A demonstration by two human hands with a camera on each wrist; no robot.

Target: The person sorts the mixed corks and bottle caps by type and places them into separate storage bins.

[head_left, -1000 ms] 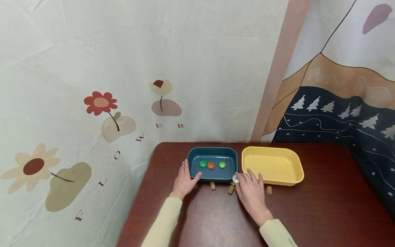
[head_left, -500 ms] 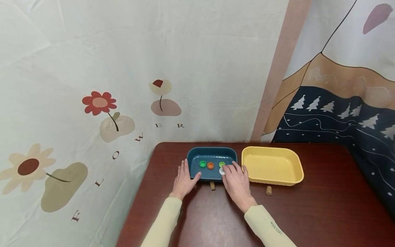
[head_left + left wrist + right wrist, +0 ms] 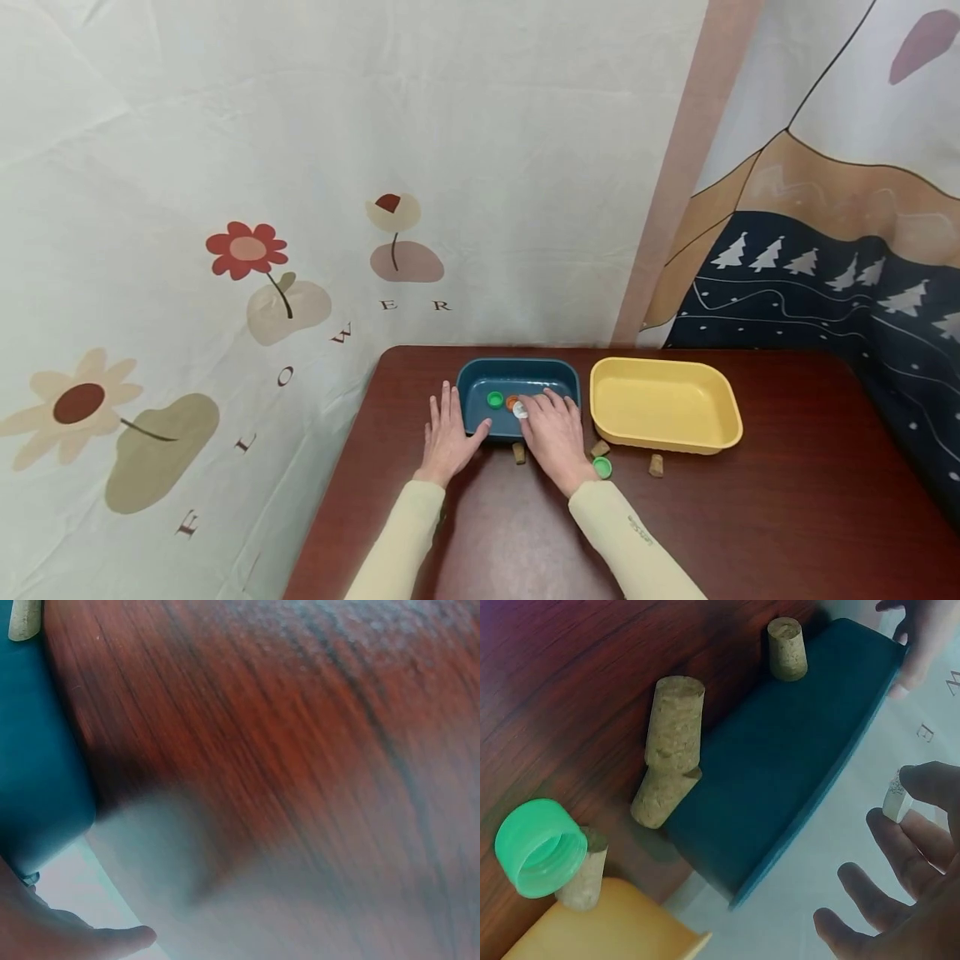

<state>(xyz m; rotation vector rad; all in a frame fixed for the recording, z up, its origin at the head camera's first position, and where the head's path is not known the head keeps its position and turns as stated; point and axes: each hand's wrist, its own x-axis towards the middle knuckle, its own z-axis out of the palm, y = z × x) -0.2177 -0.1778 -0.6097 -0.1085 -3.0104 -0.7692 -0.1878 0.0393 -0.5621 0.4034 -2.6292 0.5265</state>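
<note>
Tray, deep blue, on a dark red-brown table. The left hand lies along the tray's left end, fingers straight, thumb spread toward its front rim, apparently to steady it. The right hand reaches over the tray's front rim; its grip is narrow, thumb and fingertips pinching a small white disc, probably because so thin a piece suits a fingertip hold. The disc is over the tray's middle, near an orange cap inside; whether it touches the tray's floor cannot be told. A green cap sits toward the tray's left end. Just right of the blue tray is a yellow tray, perhaps set close for easy reach. Corks and a second green cap lie in front of the blue tray.
</note>
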